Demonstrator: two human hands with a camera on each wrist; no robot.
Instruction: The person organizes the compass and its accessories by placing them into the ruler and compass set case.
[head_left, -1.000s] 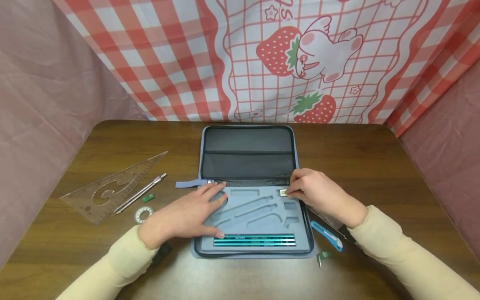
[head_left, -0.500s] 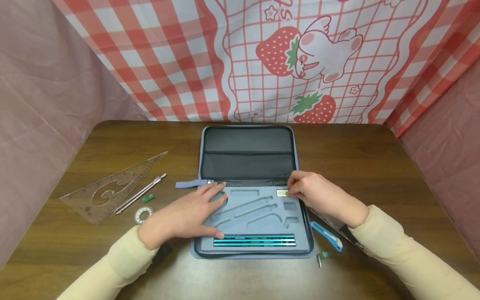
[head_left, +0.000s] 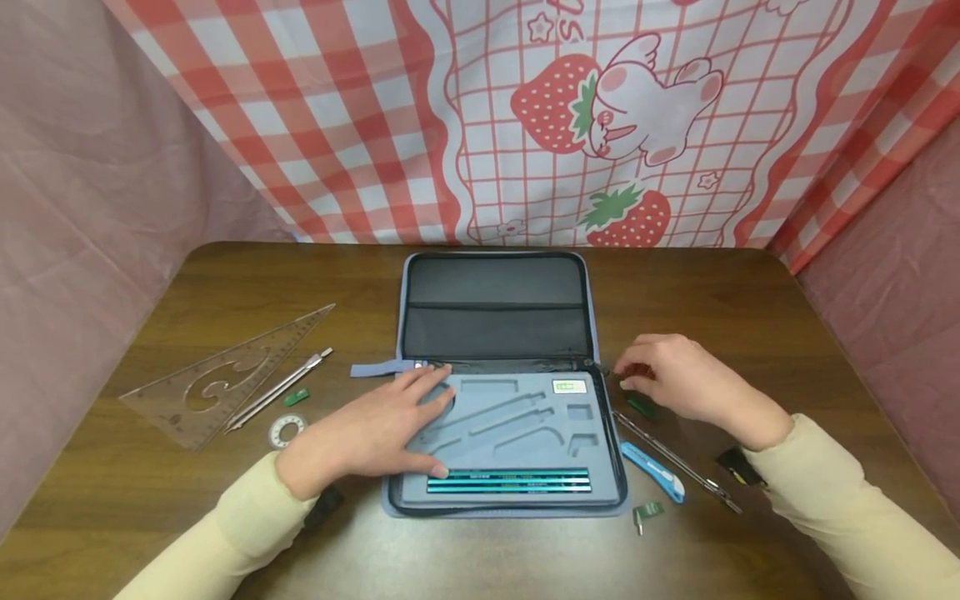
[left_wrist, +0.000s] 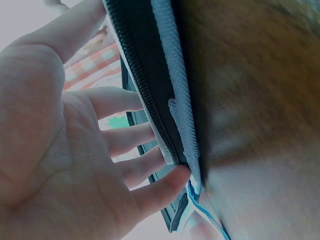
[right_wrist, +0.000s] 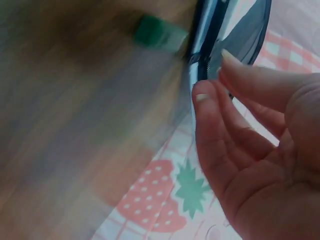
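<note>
An unzipped blue case lies opened flat, its blue foam tray [head_left: 480,456] cut with shaped recesses. My left hand [head_left: 367,427] rests on the tray's left side with spread fingers; the left wrist view shows its palm beside the zippered edge. A white-and-green eraser [head_left: 569,387] sits in the top right recess. Teal pencils [head_left: 510,481] lie along the tray's front. Just right of the case, my right hand [head_left: 686,379] hovers with loosely bent fingers and holds nothing. A small green block [head_left: 640,407] lies under it, blurred in the right wrist view.
Right of the case lie a thin metal tool [head_left: 678,457], a blue utility knife [head_left: 652,472], a green piece with a metal tip [head_left: 649,511] and a black object [head_left: 741,465]. Leftward are a clear set square [head_left: 161,400], a drawing compass [head_left: 288,382], a green piece [head_left: 297,397] and a white ring [head_left: 274,429].
The right hand has let go of the eraser, which now lies fully in view in its recess, and has moved right, off the case. The left hand has stayed put.
</note>
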